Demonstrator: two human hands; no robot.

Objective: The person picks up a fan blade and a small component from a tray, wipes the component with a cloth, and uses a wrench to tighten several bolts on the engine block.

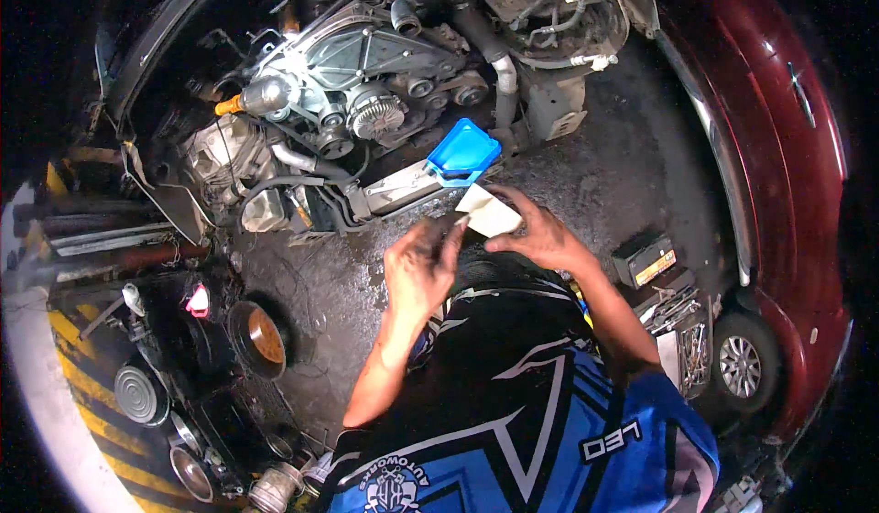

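Observation:
A cream-coloured folded piece, like paper or thin card, is held up in front of my body. My right hand grips its right side, with the thumb below and the fingers over the far edge. At its lower left corner, the thumb and fingers of my left hand are pinched together. Just beyond the piece, a blue plastic tray rests at the front of the engine bay. Dark grime covers the fingers of both hands.
Ahead is an exposed engine with a lit work lamp on it. At right are a battery, a box of wrenches and a dark red car. A round pan with brown liquid sits on the left.

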